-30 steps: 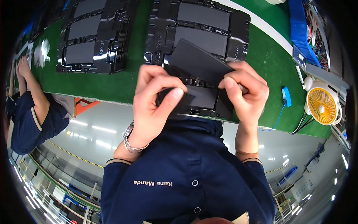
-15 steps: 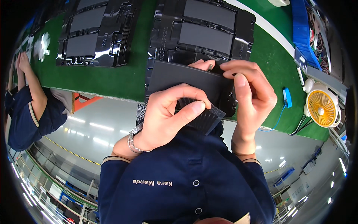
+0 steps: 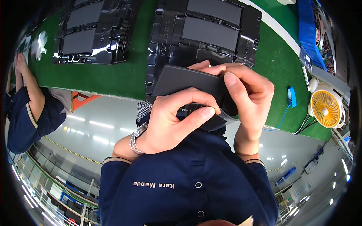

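My left hand [image 3: 167, 118] holds a flat, dark grey rectangular piece [image 3: 184, 80], tilted, over the near end of a black plastic tray [image 3: 160, 47]. Some of its fingertips show beyond the piece's far edge. Between thumb and forefinger the same hand pinches a dark, see-through sheet [image 3: 215, 122] that hangs towards my shirt. At the piece's right end, my right hand [image 3: 250, 94] is closed in a pinch beside the left fingertips. Something small and dark shows at its fingertips, too small to name.
Similar grey pieces [image 3: 210, 33] lie in the tray's pockets. Another stack of black trays [image 3: 107, 39] stands to the left. On the right are a blue object with a cord [image 3: 291, 97], a marker [image 3: 305, 77] and a white-and-yellow fan [image 3: 325, 109]. A co-worker [image 3: 34, 116] is at far left.
My right hand has moved left and closed at the piece's right end. The grey piece has tilted, and the see-through sheet has swung lower and shows less.
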`<action>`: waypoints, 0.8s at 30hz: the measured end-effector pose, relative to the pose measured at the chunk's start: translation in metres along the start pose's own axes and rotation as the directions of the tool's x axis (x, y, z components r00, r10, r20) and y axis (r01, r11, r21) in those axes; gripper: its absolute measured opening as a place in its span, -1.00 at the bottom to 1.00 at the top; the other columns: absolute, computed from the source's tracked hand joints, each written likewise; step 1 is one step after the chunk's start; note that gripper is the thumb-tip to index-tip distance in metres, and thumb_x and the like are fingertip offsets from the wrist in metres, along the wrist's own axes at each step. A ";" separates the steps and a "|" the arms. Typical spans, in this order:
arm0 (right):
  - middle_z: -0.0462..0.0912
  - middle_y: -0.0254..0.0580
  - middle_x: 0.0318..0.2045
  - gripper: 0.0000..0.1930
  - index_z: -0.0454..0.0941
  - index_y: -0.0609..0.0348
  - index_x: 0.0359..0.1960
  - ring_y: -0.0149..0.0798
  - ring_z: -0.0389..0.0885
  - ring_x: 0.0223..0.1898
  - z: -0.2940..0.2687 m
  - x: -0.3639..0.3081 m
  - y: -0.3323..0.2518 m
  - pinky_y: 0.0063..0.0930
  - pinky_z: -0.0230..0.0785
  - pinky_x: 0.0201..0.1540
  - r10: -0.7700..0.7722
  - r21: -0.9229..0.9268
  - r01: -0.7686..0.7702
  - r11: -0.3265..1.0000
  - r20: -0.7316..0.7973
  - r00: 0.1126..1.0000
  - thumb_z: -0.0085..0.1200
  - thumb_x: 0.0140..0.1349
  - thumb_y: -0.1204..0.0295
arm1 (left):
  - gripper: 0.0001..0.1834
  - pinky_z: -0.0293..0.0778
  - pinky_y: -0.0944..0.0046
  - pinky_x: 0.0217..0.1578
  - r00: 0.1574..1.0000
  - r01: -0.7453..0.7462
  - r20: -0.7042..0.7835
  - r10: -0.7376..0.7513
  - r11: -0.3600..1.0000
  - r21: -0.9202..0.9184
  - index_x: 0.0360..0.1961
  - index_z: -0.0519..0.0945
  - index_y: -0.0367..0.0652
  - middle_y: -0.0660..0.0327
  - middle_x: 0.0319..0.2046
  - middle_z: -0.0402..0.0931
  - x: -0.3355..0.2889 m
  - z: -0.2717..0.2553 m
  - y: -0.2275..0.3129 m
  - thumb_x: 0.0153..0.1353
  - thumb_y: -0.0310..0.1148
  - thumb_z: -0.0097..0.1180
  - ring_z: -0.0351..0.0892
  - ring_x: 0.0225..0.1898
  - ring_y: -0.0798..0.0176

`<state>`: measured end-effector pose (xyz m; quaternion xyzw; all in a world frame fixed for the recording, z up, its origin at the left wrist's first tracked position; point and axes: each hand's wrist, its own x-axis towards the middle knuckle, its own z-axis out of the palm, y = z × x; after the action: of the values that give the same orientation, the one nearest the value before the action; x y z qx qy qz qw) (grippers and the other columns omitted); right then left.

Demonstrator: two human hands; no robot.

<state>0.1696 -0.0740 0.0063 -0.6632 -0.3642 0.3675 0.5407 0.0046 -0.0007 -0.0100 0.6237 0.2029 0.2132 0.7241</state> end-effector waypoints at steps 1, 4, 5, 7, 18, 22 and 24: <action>0.69 -0.21 -0.42 -0.90 0.63 0.35 -0.37 -0.50 0.53 -0.45 0.000 0.000 -0.001 -0.62 0.35 -0.40 -0.006 -0.015 0.006 1.000 -0.005 1.000 0.14 0.20 0.54 | -0.88 0.22 0.11 0.16 1.000 0.006 -0.004 -0.006 1.000 -0.005 -0.36 0.60 -0.33 -0.15 0.11 0.41 -0.001 0.001 0.000 0.21 -0.47 0.13 0.15 0.36 -0.04; 0.67 -0.25 -0.47 -0.90 0.64 0.34 -0.38 -0.53 0.50 -0.49 -0.003 0.000 -0.004 -0.64 0.29 -0.46 0.030 -0.049 -0.029 0.998 0.009 1.000 0.15 0.19 0.53 | -0.89 0.21 0.10 0.17 1.000 0.021 -0.015 -0.021 0.999 -0.024 -0.36 0.60 -0.33 -0.15 0.11 0.42 -0.002 0.003 0.000 0.20 -0.47 0.13 0.16 0.35 -0.04; 0.67 -0.26 -0.48 -0.90 0.64 0.34 -0.39 -0.53 0.49 -0.50 -0.003 -0.001 -0.002 -0.64 0.28 -0.47 0.018 -0.047 -0.018 0.999 0.003 1.000 0.15 0.19 0.53 | -0.89 0.21 0.10 0.17 0.999 0.052 -0.015 -0.052 0.998 -0.044 -0.36 0.61 -0.32 -0.15 0.11 0.42 -0.003 0.003 0.001 0.20 -0.47 0.13 0.16 0.35 -0.04; 0.66 -0.28 -0.51 -0.90 0.64 0.33 -0.40 -0.55 0.47 -0.52 -0.002 0.000 0.000 -0.64 0.26 -0.50 -0.006 -0.043 0.005 0.999 -0.007 1.000 0.16 0.19 0.52 | -0.89 0.20 0.09 0.18 0.990 0.140 -0.011 -0.141 0.986 -0.092 -0.36 0.61 -0.32 -0.15 0.12 0.41 -0.005 0.003 0.005 0.20 -0.48 0.13 0.17 0.35 -0.04; 0.66 -0.24 -0.49 -0.89 0.63 0.34 -0.41 -0.50 0.51 -0.51 -0.002 -0.001 -0.001 -0.63 0.30 -0.47 -0.023 -0.066 0.023 0.998 -0.004 1.000 0.17 0.17 0.51 | -0.89 0.30 0.18 0.05 0.993 0.110 -0.034 -0.115 0.987 -0.116 -0.36 0.60 -0.34 -0.09 0.03 0.46 -0.006 0.005 0.003 0.20 -0.49 0.14 0.27 0.26 0.07; 0.66 -0.24 -0.49 -0.89 0.63 0.34 -0.41 -0.49 0.51 -0.50 -0.002 -0.001 0.000 -0.62 0.30 -0.47 -0.016 -0.066 0.017 0.998 0.004 1.000 0.17 0.17 0.51 | -0.89 0.32 0.21 0.01 0.989 0.141 -0.028 -0.146 0.981 -0.133 -0.36 0.60 -0.34 -0.06 0.01 0.47 -0.007 0.005 0.005 0.20 -0.49 0.14 0.33 0.19 0.14; 0.66 -0.23 -0.50 -0.89 0.63 0.34 -0.41 -0.49 0.51 -0.51 -0.002 -0.001 0.000 -0.62 0.30 -0.47 -0.020 -0.070 0.020 0.997 0.002 1.000 0.17 0.17 0.51 | -0.89 0.33 0.22 -0.01 0.987 0.152 -0.027 -0.157 0.979 -0.139 -0.36 0.60 -0.34 -0.05 0.00 0.48 -0.007 0.005 0.006 0.20 -0.48 0.14 0.35 0.15 0.17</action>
<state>0.1707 -0.0751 0.0069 -0.6781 -0.3836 0.3495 0.5204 0.0009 -0.0077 -0.0032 0.5509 0.2493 0.1815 0.7755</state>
